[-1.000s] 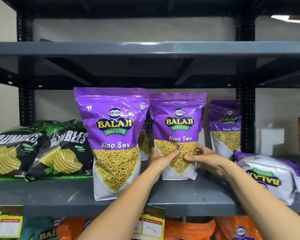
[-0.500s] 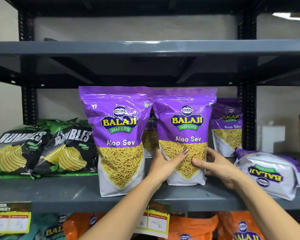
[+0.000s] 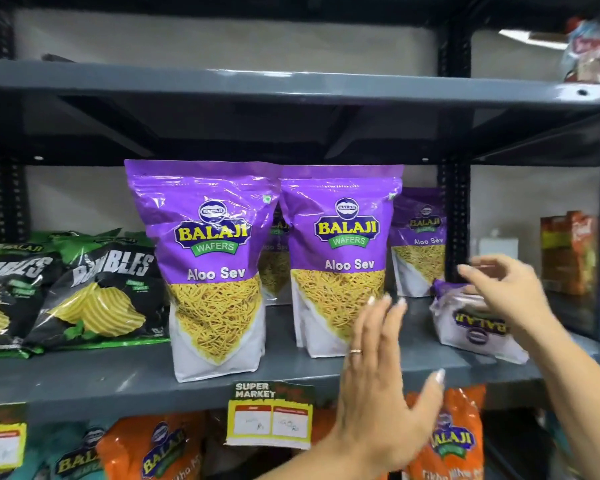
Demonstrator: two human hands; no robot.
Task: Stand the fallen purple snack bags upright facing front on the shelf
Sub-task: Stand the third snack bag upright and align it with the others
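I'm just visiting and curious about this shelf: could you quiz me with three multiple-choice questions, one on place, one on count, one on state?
1. Where does the fallen purple bag lie?
A. right end of the shelf
B. left end
C. shelf below

2. How many Aloo Sev bags stand in the front row?
A. one
B. two
C. four

3. What is the left hand doing?
A. gripping a bag
B. open, holding nothing
C. resting flat on the shelf

Answers: 1 A, it lies under the right hand. 2 B, a left bag and a right bag. 3 B, fingers spread, touching nothing.
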